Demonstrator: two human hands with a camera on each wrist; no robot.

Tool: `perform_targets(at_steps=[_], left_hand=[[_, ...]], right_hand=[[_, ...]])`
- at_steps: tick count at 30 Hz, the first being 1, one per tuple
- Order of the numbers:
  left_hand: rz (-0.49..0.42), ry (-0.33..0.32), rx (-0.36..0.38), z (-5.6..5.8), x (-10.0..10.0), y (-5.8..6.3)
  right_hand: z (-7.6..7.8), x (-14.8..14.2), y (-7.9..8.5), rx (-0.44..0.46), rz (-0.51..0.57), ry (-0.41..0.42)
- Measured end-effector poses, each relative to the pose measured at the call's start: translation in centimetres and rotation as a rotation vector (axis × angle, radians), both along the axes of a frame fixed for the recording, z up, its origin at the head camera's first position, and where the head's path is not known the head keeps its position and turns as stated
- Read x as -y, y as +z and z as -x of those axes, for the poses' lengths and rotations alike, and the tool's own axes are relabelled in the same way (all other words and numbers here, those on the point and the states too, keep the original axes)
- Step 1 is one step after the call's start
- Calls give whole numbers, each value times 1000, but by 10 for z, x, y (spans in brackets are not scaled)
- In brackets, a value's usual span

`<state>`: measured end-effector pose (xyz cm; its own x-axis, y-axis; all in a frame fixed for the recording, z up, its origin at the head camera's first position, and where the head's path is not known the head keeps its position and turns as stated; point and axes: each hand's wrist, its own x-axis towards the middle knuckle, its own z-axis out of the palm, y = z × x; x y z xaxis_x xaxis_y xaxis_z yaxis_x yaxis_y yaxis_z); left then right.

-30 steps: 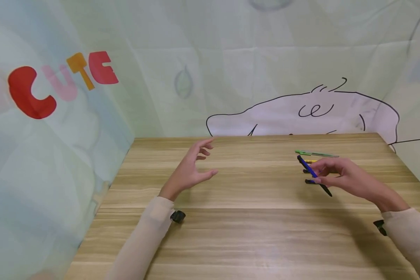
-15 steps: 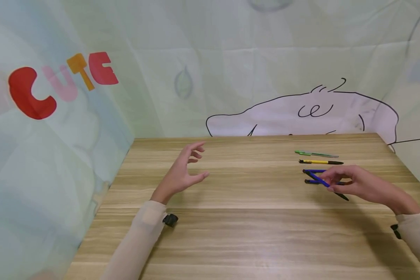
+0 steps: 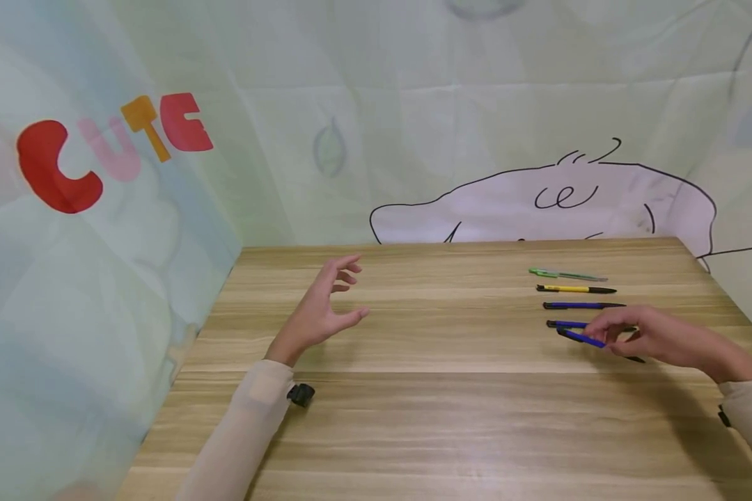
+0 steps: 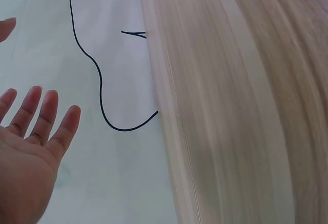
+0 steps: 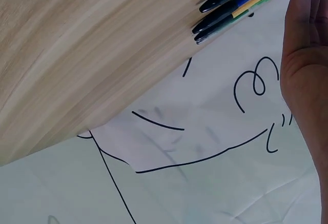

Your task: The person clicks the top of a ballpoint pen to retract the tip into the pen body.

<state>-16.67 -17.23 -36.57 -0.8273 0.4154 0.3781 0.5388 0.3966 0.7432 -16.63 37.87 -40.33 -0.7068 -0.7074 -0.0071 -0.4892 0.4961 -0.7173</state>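
Observation:
My right hand (image 3: 670, 337) pinches a blue pen (image 3: 581, 339) with black ends, just in front of a row of pens on the wooden table (image 3: 413, 431). Nearest to it lies another blue pen (image 3: 565, 324), partly covered by the fingers. Behind that come a third blue pen (image 3: 579, 305), a yellow pen (image 3: 573, 289) with a black tip and a green pen (image 3: 567, 275). My left hand (image 3: 316, 306) hovers over the left part of the table, holding nothing. In the left wrist view the left hand (image 4: 31, 157) shows its palm with fingers spread.
A printed cloth backdrop (image 3: 301, 139) stands behind the table and along its left side, with the letters of "CUTE" (image 3: 69, 167) on it. In the right wrist view, tips of pens (image 5: 220, 21) lie near the table's far edge.
My right hand has moved right and toward me with the blue pen, lowering it in front of the row and uncovering the yellow and blue pens. The left hand has drifted slightly left.

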Motion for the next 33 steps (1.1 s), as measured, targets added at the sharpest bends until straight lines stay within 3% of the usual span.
perform_targets(at_steps=[16, 23, 33], left_hand=[[8, 1, 10, 0, -2, 2], [-5, -9, -4, 0, -3, 2], [3, -8, 3, 1, -2, 1]], right_hand=[[6, 0, -11, 55, -9, 80], [9, 0, -12, 72, -48, 64], [12, 1, -18, -24, -67, 93]])
